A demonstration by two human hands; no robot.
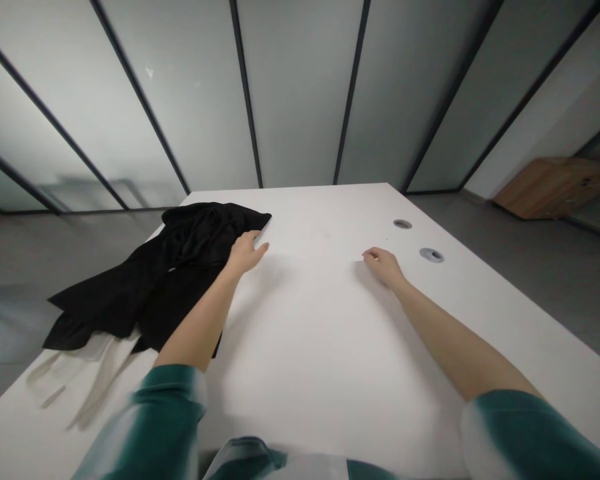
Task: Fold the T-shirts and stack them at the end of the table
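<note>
A crumpled black garment point(180, 267) lies on the left part of the white table point(305, 347), and a pale cream cloth point(90, 367) sticks out from under it towards the near left. My left hand point(244, 253) rests at the garment's right edge, fingers touching the black fabric and thumb out on the tabletop. It does not visibly grip anything. My right hand point(384, 267) sits on the bare tabletop with its fingers curled in, holding nothing. Both forearms come from green and white sleeves.
Two round grey cable grommets point(403, 224) point(431, 255) are set in the tabletop at the far right. Grey floor lies beyond the table's edges. Frosted glass partitions with dark frames point(300, 93) stand behind it, and a low wooden cabinet point(555, 188) stands at the far right.
</note>
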